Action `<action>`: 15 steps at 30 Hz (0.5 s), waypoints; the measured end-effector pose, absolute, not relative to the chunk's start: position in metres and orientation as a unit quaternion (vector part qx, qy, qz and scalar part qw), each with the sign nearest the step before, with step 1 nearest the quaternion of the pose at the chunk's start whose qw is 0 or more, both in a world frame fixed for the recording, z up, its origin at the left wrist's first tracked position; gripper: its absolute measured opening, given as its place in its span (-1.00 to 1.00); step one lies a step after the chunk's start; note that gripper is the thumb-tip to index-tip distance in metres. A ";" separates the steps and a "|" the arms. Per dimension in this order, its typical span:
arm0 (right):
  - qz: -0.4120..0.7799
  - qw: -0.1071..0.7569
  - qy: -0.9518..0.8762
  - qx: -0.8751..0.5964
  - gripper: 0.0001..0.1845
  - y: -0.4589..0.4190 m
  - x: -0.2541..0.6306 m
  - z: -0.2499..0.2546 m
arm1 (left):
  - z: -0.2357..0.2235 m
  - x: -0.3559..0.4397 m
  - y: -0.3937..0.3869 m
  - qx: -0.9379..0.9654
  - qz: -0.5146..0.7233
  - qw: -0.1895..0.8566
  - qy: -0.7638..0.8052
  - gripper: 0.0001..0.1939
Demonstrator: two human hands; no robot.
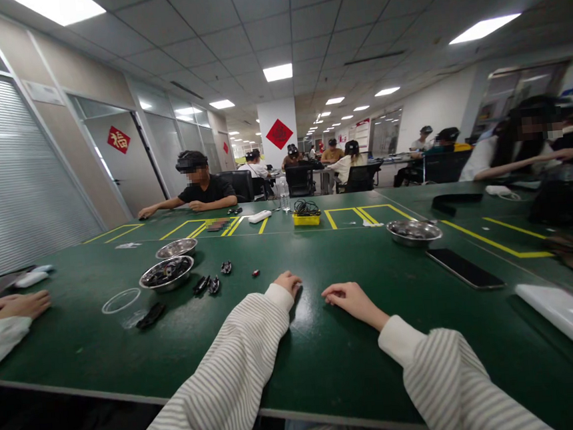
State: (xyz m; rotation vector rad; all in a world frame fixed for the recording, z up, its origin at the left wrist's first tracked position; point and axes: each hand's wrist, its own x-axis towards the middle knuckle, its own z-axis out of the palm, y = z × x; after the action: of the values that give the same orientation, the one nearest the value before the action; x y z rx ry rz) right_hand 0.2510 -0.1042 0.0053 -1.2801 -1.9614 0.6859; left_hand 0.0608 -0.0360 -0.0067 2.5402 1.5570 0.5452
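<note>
- Two hands of one person, in stripy sleeves, rested on the green surface (128,356), a little apart from each other.
- The left hand (288,283) lay back up, with its fingers bent down. I could not tell if they were apart or together, or if they held anything.
- The right hand (351,301) lay with curled fingers and its thumb tucked low, so I could not tell if it was closed.
- One tiny red bit (256,272) lay near the left hand, a bit past it and to its left.
- Three small dark bits (214,286) lay farther left, close to each other, beside the bowls.
- There were three metal bowls. The front left bowl (168,287) held a heap of dark bits and hid part of the back left bowl (195,251). The right bowl (416,242) stood far to the right and had things in it too.
- One longer black thing (151,316) lay by a clear round ring (120,293).
- One black phone (465,268) and one white box (569,321) lay on the right.
- One yellow box (307,220) with black wires (306,207) stood in front, and one clear bottle (285,195) was just behind it.
- Another person's hands (23,306) rested at the left edge. A person in a black shirt (209,191) sat across the surface.
</note>
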 end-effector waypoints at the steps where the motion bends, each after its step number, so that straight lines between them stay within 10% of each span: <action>1: 0.252 0.350 -0.752 -0.499 -0.75 -0.104 0.252 0.005 | -0.008 0.067 -0.042 0.845 0.204 0.076 0.489 -0.77; 15: 0.215 0.319 -0.771 -0.508 -0.74 -0.101 0.255 0.003 | -0.013 0.116 -0.071 0.746 0.311 0.307 0.502 -0.88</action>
State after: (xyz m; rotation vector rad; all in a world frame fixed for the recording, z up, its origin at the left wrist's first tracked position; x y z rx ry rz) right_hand 0.2555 -0.1005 0.0029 -1.3352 -2.0274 0.5647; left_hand 0.1156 -0.0707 -0.0128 1.9740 1.3264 0.8227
